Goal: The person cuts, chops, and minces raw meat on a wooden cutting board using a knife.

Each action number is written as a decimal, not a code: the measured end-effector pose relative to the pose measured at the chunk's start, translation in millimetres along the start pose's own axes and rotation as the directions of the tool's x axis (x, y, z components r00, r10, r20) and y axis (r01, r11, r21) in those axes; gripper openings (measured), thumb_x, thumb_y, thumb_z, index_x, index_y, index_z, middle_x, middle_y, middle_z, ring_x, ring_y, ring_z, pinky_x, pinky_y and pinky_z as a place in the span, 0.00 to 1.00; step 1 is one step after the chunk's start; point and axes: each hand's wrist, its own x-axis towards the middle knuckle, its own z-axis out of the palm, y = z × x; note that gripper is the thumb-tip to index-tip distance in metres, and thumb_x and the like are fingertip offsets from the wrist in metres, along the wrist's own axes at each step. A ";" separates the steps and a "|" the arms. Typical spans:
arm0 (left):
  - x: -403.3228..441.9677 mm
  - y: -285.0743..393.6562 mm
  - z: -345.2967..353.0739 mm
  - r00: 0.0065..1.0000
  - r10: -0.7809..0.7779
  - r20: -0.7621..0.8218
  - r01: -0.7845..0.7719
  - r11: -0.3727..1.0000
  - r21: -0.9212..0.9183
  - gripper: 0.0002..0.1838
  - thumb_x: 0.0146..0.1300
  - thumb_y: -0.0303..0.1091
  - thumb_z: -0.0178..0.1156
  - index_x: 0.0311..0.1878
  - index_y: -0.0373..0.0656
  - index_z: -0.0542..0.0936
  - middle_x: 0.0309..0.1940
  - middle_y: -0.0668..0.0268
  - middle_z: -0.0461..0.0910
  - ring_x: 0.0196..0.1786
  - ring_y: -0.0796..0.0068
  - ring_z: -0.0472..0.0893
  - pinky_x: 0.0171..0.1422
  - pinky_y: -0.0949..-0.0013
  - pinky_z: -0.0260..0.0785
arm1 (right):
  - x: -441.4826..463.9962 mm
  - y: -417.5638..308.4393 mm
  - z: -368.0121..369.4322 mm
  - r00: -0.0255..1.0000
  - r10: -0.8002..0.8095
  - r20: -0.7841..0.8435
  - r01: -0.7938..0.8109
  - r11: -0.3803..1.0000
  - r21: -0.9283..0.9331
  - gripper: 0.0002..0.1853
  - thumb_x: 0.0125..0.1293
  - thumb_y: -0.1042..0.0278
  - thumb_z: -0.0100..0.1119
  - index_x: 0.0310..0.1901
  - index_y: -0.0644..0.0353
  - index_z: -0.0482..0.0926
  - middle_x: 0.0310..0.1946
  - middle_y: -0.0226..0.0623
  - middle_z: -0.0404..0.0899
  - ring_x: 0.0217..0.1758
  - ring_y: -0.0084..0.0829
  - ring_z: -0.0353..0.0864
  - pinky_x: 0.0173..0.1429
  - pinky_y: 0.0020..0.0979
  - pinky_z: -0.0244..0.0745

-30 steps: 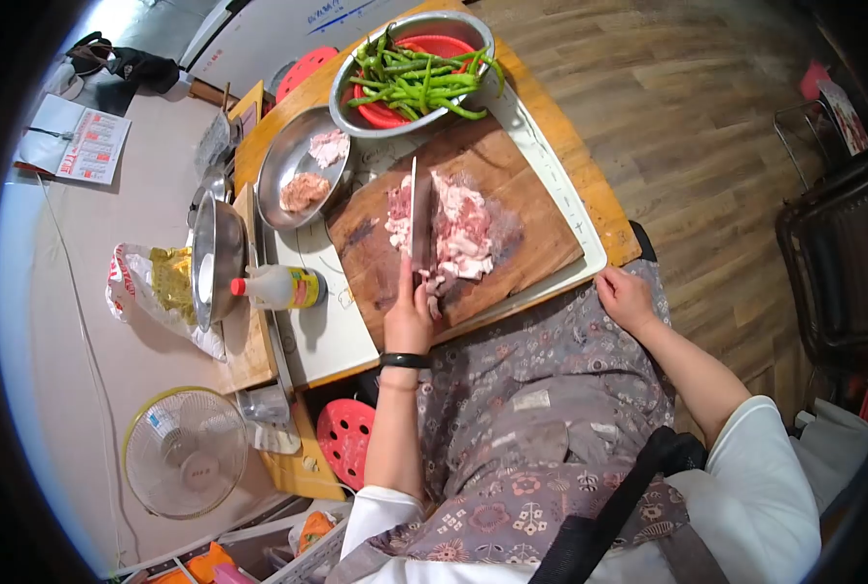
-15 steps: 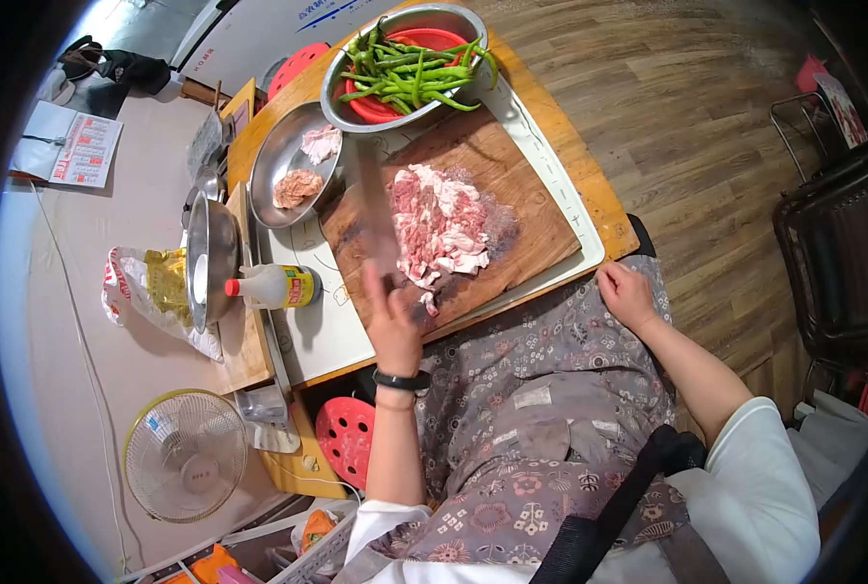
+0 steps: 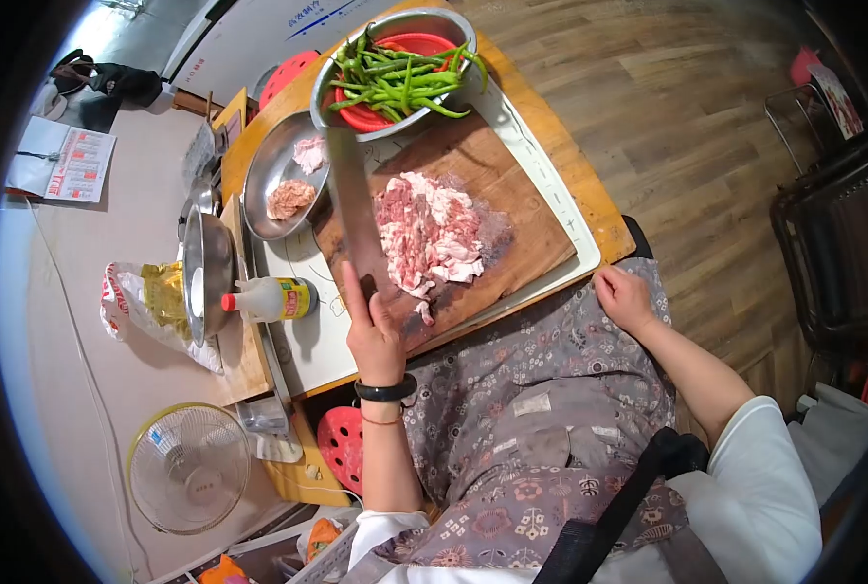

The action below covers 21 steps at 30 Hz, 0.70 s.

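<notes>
My left hand is closed around a cleaver, its index finger stretched along the blade. The handle is hidden in my palm. The blade points away from me over the left part of the wooden cutting board, beside a heap of sliced raw meat. Whether it touches the board I cannot tell. My right hand is curled closed against the apron by the table's near right corner, with nothing visible in it.
A metal bowl with two portions of meat stands left of the board. Behind it are green peppers in a red basket. A seasoning bottle, a fan and another metal bowl are at the left.
My left hand has moved a little to the left with the cleaver, whose blade looks less blurred now. My right hand has stayed in place. The view has shifted slightly.
</notes>
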 end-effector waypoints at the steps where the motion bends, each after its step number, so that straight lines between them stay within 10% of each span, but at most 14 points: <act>1: -0.7 -13.8 6.1 1.000 0.000 -0.029 0.003 0.995 0.103 0.28 0.69 0.31 0.45 0.72 0.56 0.55 0.53 0.49 0.76 0.39 0.50 0.82 0.42 0.56 0.73 | -1.0 -1.4 -0.2 1.000 0.004 0.009 -0.004 1.000 0.004 0.05 0.61 0.66 0.54 0.31 0.58 0.76 0.27 0.43 0.77 0.29 0.47 0.78 0.31 0.41 0.70; 6: 18.9 -42.7 14.2 0.987 0.076 0.139 -0.106 0.969 0.223 0.28 0.69 0.34 0.47 0.71 0.57 0.56 0.45 0.45 0.78 0.41 0.43 0.80 0.42 0.55 0.72 | 3.9 -4.0 -2.4 0.999 0.017 0.036 -0.016 0.999 -0.031 0.06 0.61 0.67 0.54 0.30 0.58 0.75 0.27 0.43 0.77 0.30 0.48 0.78 0.31 0.42 0.70; 8: 9.6 -12.5 0.9 0.999 -0.012 0.047 0.010 0.999 0.043 0.28 0.69 0.35 0.47 0.71 0.57 0.56 0.46 0.46 0.79 0.43 0.46 0.80 0.43 0.56 0.72 | -2.1 1.5 1.4 1.000 -0.003 0.020 0.003 1.000 -0.005 0.06 0.61 0.67 0.54 0.30 0.59 0.75 0.27 0.44 0.77 0.30 0.48 0.78 0.31 0.42 0.70; 10: 3.5 -29.0 9.8 0.977 0.191 -0.099 -0.187 0.981 0.048 0.28 0.69 0.34 0.46 0.71 0.57 0.56 0.50 0.47 0.77 0.47 0.48 0.80 0.44 0.58 0.72 | -1.0 -0.7 -0.1 1.000 0.018 -0.007 -0.018 1.000 0.017 0.06 0.61 0.67 0.54 0.30 0.59 0.76 0.27 0.43 0.77 0.30 0.48 0.78 0.31 0.42 0.70; 14: 20.9 -45.1 19.1 0.976 -0.140 0.169 0.075 0.936 0.343 0.27 0.70 0.33 0.45 0.72 0.58 0.55 0.56 0.47 0.73 0.48 0.47 0.79 0.43 0.61 0.74 | 3.3 -3.8 0.2 1.000 -0.011 0.004 0.011 1.000 -0.023 0.05 0.61 0.67 0.54 0.31 0.58 0.76 0.27 0.43 0.77 0.30 0.48 0.78 0.31 0.42 0.70; 16: 16.2 -35.3 6.8 0.984 0.169 0.047 -0.175 0.963 0.203 0.28 0.70 0.33 0.45 0.72 0.57 0.55 0.53 0.49 0.76 0.45 0.48 0.81 0.42 0.59 0.74 | 0.9 -2.3 -2.3 1.000 0.004 0.008 -0.003 1.000 -0.016 0.05 0.61 0.67 0.54 0.31 0.58 0.76 0.27 0.43 0.78 0.30 0.48 0.78 0.31 0.42 0.70; 18: 3.1 -17.7 1.6 0.999 -0.002 -0.053 0.002 1.000 0.002 0.28 0.70 0.32 0.45 0.72 0.55 0.54 0.49 0.47 0.78 0.42 0.51 0.82 0.41 0.56 0.73 | 0.4 -1.7 -0.6 1.000 0.015 0.020 -0.015 1.000 0.001 0.05 0.61 0.67 0.54 0.31 0.58 0.76 0.27 0.43 0.78 0.30 0.48 0.78 0.31 0.41 0.70; 20: 7.4 -82.4 26.0 0.959 0.283 -0.038 -0.245 0.884 0.398 0.28 0.69 0.33 0.45 0.72 0.54 0.54 0.49 0.46 0.78 0.42 0.48 0.82 0.43 0.54 0.73 | 1.8 -6.3 -1.0 1.000 0.022 -0.004 -0.022 1.000 0.000 0.06 0.62 0.67 0.53 0.31 0.58 0.76 0.27 0.43 0.78 0.30 0.48 0.78 0.32 0.42 0.71; 21: 4.4 -66.0 28.0 0.998 0.003 0.065 -0.023 0.949 0.313 0.28 0.69 0.34 0.46 0.71 0.51 0.55 0.48 0.45 0.78 0.42 0.46 0.81 0.44 0.52 0.72 | 3.5 -8.5 -1.5 1.000 0.006 -0.003 -0.006 1.000 0.004 0.06 0.62 0.67 0.53 0.31 0.58 0.76 0.27 0.43 0.78 0.30 0.48 0.78 0.32 0.42 0.71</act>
